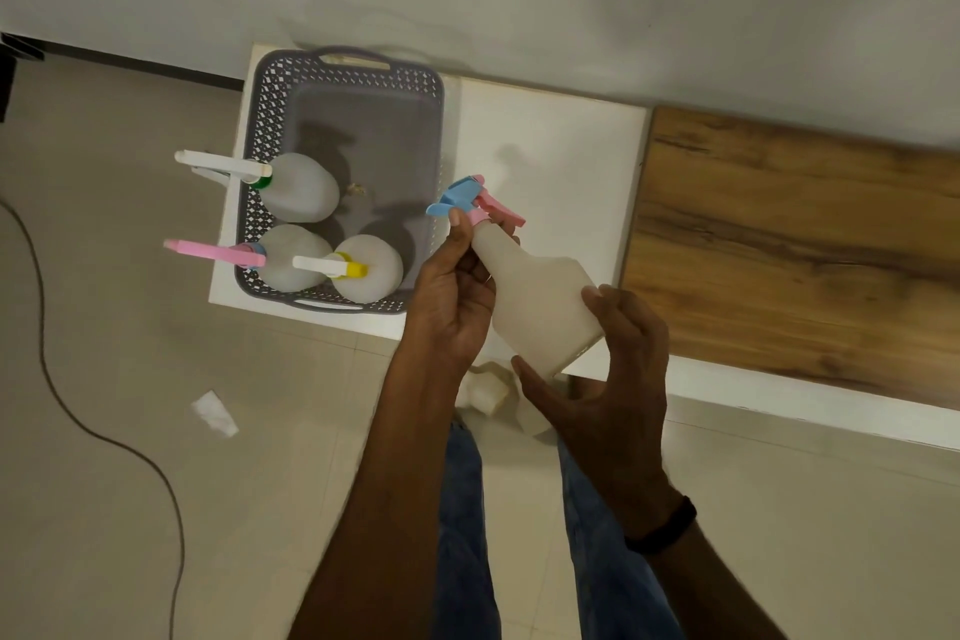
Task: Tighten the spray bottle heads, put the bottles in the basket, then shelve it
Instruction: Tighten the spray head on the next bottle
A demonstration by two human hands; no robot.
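Left hand: the left hand point(452, 296) is wrapped round the neck of a frosted white plastic spray bottle point(535, 296), thumb raised against the collar just below the blue-and-pink trigger head point(467, 200).
Right hand: the right hand point(613, 369), with a black wristband point(662, 528) on its wrist, clasps the bottle's base between thumb and spread fingers.
Bottle in hand: held between both hands, tilted, clear of the white bench point(545, 146), head pointing away from the person.
Basket: a grey perforated plastic basket point(265, 120) sits on the bench just beyond the left hand and to its outer side.
Already in the basket: three white bottles stand in its near end, one with a green collar point(298, 187), one with a pink head point(291, 257), one with a yellow collar point(369, 268).
Beyond the right hand: a wood-grain panel point(779, 224) adjoins the bench.
Step in hand: by my reckoning, tightening this fourth head; whether it is snug I cannot tell.
Next move calls for: the right hand to hold the base firm while the left turns the collar, then standing the bottle in the basket's free far end.
Left to do: shelving the basket; no shelf is in sight.
Writing: no brand, label or lettering can be read on any bottle or the basket.
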